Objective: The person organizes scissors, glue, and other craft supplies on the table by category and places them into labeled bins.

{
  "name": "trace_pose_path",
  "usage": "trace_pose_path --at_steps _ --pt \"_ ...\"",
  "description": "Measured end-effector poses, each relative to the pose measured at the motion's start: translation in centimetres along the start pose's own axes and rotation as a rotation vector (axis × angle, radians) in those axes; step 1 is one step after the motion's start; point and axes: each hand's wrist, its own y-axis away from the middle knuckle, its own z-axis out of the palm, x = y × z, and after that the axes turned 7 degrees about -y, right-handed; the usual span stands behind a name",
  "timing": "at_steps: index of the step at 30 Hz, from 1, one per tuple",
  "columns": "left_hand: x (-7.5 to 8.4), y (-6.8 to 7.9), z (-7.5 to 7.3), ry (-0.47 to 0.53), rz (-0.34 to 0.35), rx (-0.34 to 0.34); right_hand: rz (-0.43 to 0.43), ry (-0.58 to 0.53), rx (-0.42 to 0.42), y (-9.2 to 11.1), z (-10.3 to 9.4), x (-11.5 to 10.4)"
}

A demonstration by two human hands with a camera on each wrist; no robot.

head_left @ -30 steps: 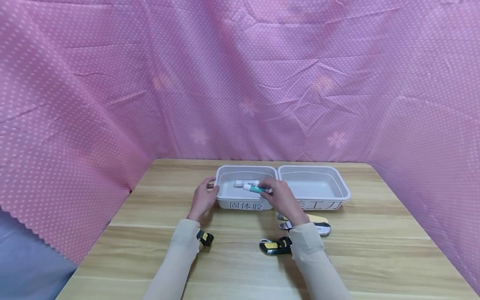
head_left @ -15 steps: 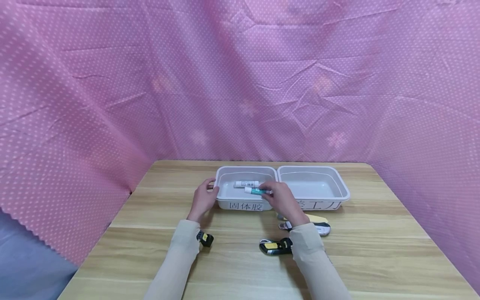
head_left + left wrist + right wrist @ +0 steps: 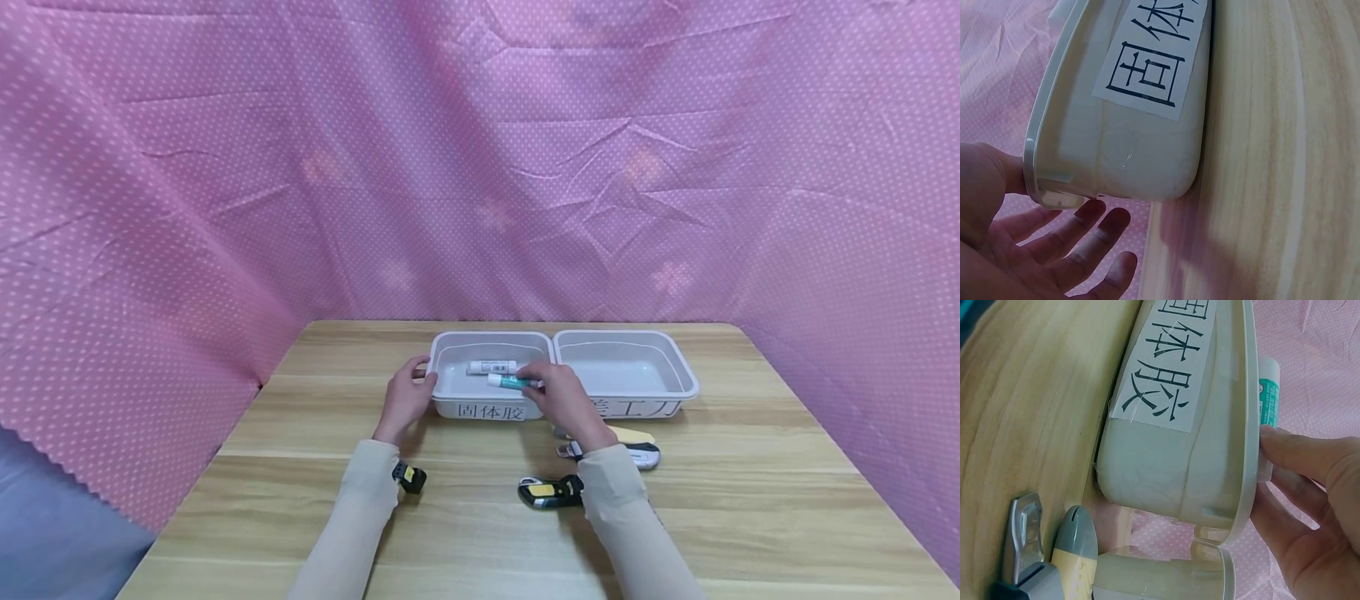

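Observation:
In the head view, my right hand (image 3: 562, 398) pinches a glue stick (image 3: 506, 382) with a white cap and green label over the left white plastic bin (image 3: 491, 397). The right wrist view shows the thumb and fingers on the glue stick's lower end, just above the bin's rim (image 3: 1249, 425). Another white glue stick (image 3: 492, 367) lies inside this bin. At the bin's left end, my left hand (image 3: 407, 398) holds the rim; in the left wrist view the thumb reaches behind the rim, with the fingers spread outside and below it.
A second white bin (image 3: 630, 385) stands directly to the right. In front of it, partly behind the right arm, lie a yellow utility knife (image 3: 633, 436) and a grey-black one (image 3: 647, 457). A black-and-yellow utility knife (image 3: 542, 492) lies nearer. Pink dotted cloth (image 3: 480, 167) hangs behind the table.
The glue stick in my right hand has dropped slightly and levelled out over the bin. My left hand stays at the bin's left end.

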Motion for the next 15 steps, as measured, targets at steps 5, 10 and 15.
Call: trace_pose_path --at_steps 5,10,15 --pt "0.06 -0.02 0.00 -0.007 0.012 0.007 0.008 0.000 -0.007 0.06 -0.03 -0.03" --pt "-0.03 -0.06 0.02 -0.009 0.011 0.010 0.005 -0.001 -0.014 0.13 -0.01 -0.06" --pt "-0.09 -0.12 -0.01 -0.006 0.005 0.012 -0.020 0.011 -0.008 0.11 0.11 0.01"
